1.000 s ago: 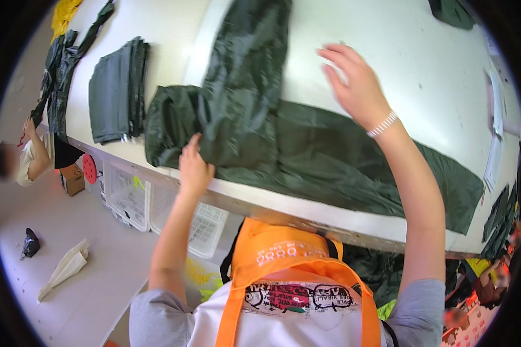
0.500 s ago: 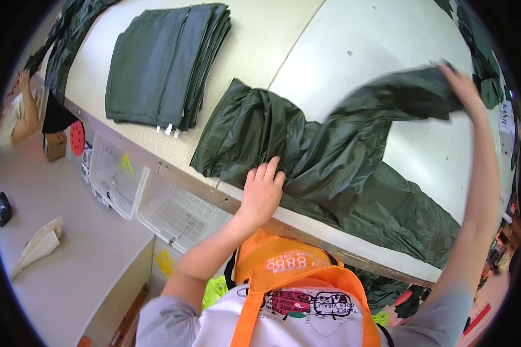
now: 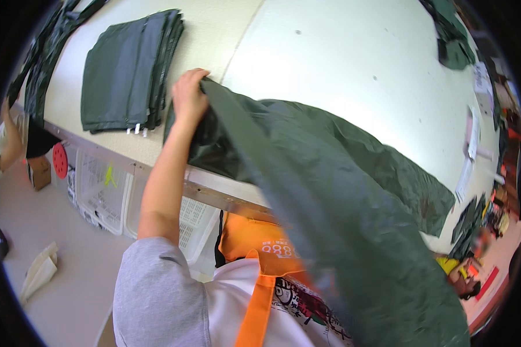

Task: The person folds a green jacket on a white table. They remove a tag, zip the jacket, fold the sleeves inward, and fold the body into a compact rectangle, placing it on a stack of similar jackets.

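Observation:
A long dark green garment (image 3: 330, 179) of thin, shiny fabric lies partly on the pale table and stretches across my front toward the lower right. Its near part is blurred. At the garment's upper left end, my left hand (image 3: 189, 99) is closed on the fabric edge with the arm reaching forward. My right hand and forearm do not show; the raised fabric covers that side. Left of my left hand is a neat stack of folded dark green garments (image 3: 121, 75), with small white tags at its near edge.
The white table (image 3: 330, 63) has a front edge running along my waist. Clear plastic crates (image 3: 101, 185) stand under it. More dark fabric hangs at the far left (image 3: 46, 63) and lies at the upper right (image 3: 454, 46). Other people (image 3: 8, 141) are at the left and lower right.
My left hand has moved forward and left, now holding the garment's far left end. The bunched fabric is spread out long. My right hand, earlier raised with fabric at right, is out of sight.

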Demonstrator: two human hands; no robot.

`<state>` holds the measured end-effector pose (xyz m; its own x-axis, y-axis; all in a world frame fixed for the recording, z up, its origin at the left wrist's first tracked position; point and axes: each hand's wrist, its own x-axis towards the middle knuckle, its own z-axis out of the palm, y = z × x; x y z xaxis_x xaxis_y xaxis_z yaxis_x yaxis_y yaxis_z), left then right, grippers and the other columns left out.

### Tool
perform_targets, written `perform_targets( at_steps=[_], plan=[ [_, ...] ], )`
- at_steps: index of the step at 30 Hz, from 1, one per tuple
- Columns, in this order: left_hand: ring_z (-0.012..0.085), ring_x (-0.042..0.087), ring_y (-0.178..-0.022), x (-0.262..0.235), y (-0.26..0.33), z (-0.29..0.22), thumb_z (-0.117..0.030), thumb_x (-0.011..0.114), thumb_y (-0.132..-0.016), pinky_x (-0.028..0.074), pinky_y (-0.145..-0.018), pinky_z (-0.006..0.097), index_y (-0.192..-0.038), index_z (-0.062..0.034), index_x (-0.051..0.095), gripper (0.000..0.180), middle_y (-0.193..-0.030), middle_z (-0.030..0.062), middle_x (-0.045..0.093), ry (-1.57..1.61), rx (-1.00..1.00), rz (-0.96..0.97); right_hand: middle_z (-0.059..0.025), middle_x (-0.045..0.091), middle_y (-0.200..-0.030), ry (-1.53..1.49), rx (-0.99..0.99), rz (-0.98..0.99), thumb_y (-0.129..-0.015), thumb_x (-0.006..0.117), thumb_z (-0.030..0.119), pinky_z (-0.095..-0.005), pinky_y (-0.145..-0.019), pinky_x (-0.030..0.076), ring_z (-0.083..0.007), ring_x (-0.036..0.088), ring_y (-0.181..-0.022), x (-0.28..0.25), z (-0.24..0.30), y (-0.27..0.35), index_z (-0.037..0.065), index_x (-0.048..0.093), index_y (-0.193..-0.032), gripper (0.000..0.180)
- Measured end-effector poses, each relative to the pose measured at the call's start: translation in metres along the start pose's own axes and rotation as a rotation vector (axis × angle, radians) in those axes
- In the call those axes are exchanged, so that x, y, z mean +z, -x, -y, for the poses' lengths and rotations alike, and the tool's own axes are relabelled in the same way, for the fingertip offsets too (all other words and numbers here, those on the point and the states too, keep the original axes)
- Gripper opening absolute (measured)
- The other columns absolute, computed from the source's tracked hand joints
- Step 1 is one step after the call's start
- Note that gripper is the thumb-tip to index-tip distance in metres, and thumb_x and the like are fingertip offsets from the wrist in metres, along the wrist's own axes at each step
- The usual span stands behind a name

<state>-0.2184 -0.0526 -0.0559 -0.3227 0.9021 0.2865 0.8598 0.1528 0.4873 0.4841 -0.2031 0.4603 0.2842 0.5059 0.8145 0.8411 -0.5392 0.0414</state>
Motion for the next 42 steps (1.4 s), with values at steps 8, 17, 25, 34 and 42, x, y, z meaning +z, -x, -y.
perform_targets(
  at_steps=[8,17,25,34,42],
  plan=[
    [0.0242,0.060,-0.092,-0.038,-0.028,-0.009,0.001,0.060,-0.070,0.045,-0.087,0.035,-0.090,-0.0029,0.060,0.020,-0.094,0.0085,0.066,0.470,0.190,0.136,-0.0163,0.062,-0.071,0.110,0.186,0.159,-0.092,0.049,0.045,-0.0392,-0.061,0.044,-0.0232,0.053,-0.064,0.013,-0.087,-0.009,-0.007,0.063,-0.082,0.055],
    [0.0337,0.061,-0.087,-0.053,-0.028,-0.081,-0.008,0.050,-0.075,0.043,-0.091,0.040,-0.087,-0.0003,0.063,0.020,-0.097,0.0141,0.066,-0.358,-0.144,0.231,-0.0191,0.059,-0.069,-0.159,0.107,0.768,-0.092,0.042,0.053,-0.0414,-0.066,0.043,-0.0255,0.051,-0.066,0.395,-0.002,0.067,-0.008,0.061,-0.078,0.066],
    [0.0429,0.016,-0.137,0.014,0.057,-0.221,-0.060,0.060,-0.077,0.013,-0.109,0.053,-0.140,-0.0002,0.031,0.091,-0.144,0.0320,0.021,-0.387,-0.136,0.005,-0.0230,0.055,-0.113,-0.799,0.057,0.393,-0.092,0.053,0.036,-0.0370,-0.092,0.038,-0.0288,0.051,-0.101,0.485,0.074,0.184,-0.008,0.057,-0.104,0.046],
    [0.0435,0.023,-0.134,0.091,0.069,-0.131,-0.063,0.051,-0.082,0.021,-0.105,0.057,-0.145,-0.0136,0.023,0.085,-0.144,0.0298,0.023,-0.622,-0.135,0.108,-0.0100,0.026,-0.149,-0.407,-0.806,0.829,-0.086,0.058,0.039,-0.0584,-0.106,0.020,-0.0379,0.021,-0.136,0.445,0.112,0.242,0.024,0.039,-0.139,0.058],
    [0.0432,0.019,-0.135,0.100,0.061,-0.130,-0.064,0.044,-0.085,0.020,-0.106,0.057,-0.147,-0.0183,0.019,0.081,-0.146,0.0290,0.019,-0.580,-0.127,0.127,-0.0117,0.019,-0.152,-0.969,-0.447,1.038,-0.089,0.054,0.037,-0.0562,-0.109,0.010,-0.0345,0.013,-0.140,0.490,0.083,0.258,0.018,0.026,-0.145,0.065]
  ],
)
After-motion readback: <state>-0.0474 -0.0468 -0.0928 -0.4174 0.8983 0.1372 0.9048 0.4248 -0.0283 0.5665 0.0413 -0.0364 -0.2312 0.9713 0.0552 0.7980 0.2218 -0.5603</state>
